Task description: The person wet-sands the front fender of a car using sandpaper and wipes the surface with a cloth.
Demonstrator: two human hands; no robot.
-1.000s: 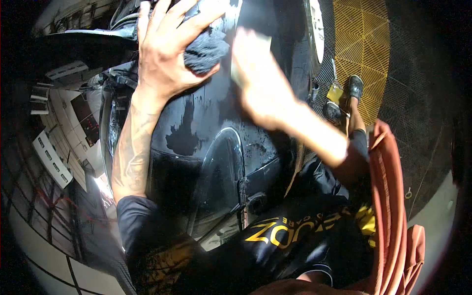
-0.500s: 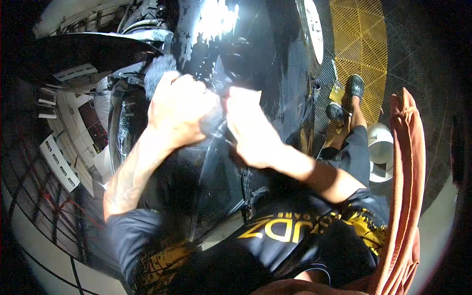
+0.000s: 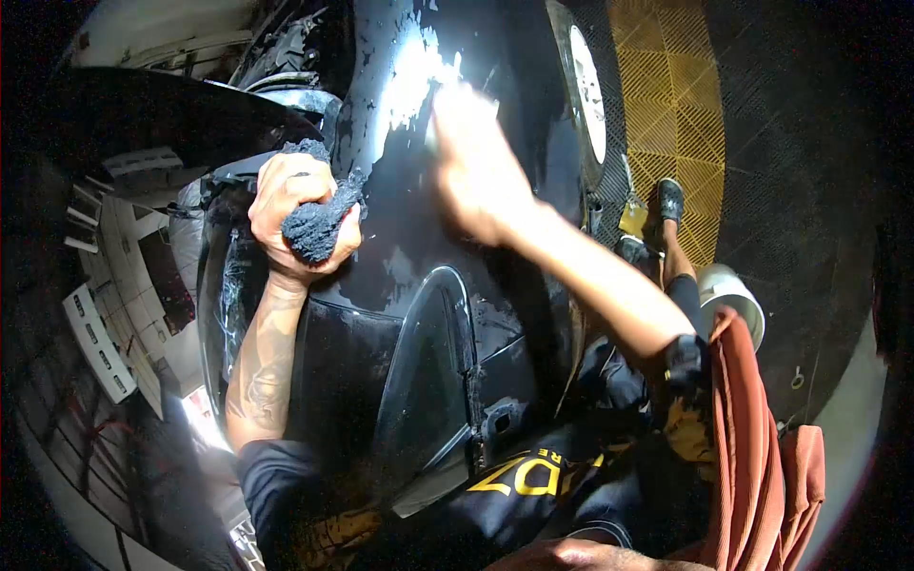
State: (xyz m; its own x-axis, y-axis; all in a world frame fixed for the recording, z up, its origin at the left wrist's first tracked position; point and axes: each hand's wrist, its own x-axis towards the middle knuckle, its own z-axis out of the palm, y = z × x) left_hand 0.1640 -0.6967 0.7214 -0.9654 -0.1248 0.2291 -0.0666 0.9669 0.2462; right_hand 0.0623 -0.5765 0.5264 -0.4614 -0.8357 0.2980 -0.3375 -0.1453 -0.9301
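My left hand (image 3: 297, 214) is closed around a bunched, dark, shaggy cloth (image 3: 317, 228), its ends sticking out above and below the fingers. It is at the left edge of a black car fender (image 3: 400, 214). My right hand (image 3: 476, 162) is over the middle of the fender, fingers bent and blurred by motion. A pale edge shows by its fingertips, but what it holds is too smeared to name. The fender looks wet, with dull grey patches and a bright glare (image 3: 414, 81).
A side window (image 3: 428, 352) lies below the fender, the wheel (image 3: 587, 95) to its right. A white bucket (image 3: 733, 290) and a dark shoe (image 3: 671, 200) are on the black and yellow floor tiles (image 3: 666, 86). A rust-coloured towel (image 3: 747, 428) hangs at the right.
My left hand has drawn left and down with the cloth, away from my right hand. My right hand has moved up along the fender. The camera view has shifted slightly.
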